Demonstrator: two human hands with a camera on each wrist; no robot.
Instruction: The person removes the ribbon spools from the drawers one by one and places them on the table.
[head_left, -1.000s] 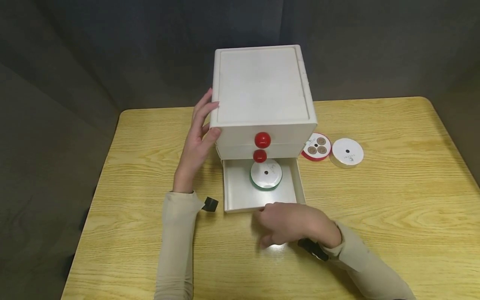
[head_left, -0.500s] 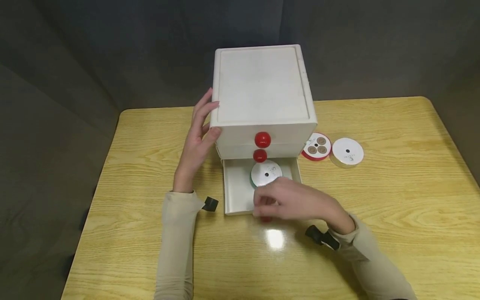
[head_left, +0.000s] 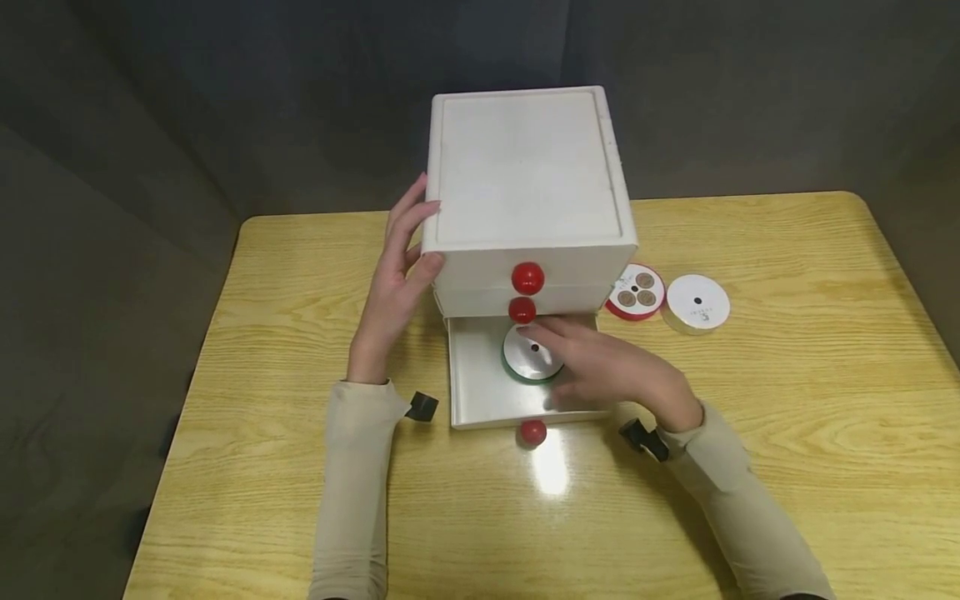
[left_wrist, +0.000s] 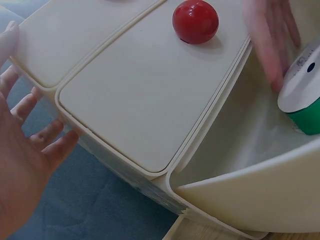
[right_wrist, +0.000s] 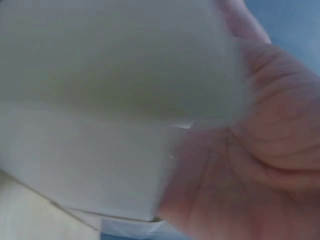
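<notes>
A white cabinet (head_left: 525, 171) with red knobs stands on the table, its bottom drawer (head_left: 476, 387) pulled out. A spool of green ribbon (head_left: 519, 357) with white faces lies flat inside that drawer. My left hand (head_left: 393, 283) rests against the cabinet's left side, thumb at the front corner; the left wrist view shows its fingers spread along the edge. Over the drawer, my right hand (head_left: 611, 367) reaches in with fingers extended at the spool's far and right sides. In the left wrist view, fingertips are close beside the spool (left_wrist: 307, 117); contact cannot be told. The right wrist view is blurred.
Right of the cabinet lie a red-edged spool (head_left: 636, 293) with brown discs showing and a pale ribbon spool (head_left: 697, 304). The open drawer's red knob (head_left: 533, 432) juts toward the front. A dark curtain (head_left: 337, 100) hangs behind the wooden table (head_left: 787, 375).
My right hand has left the drawer's front, where its knob now shows, and moved back over the drawer to the green spool. My left hand stays put.
</notes>
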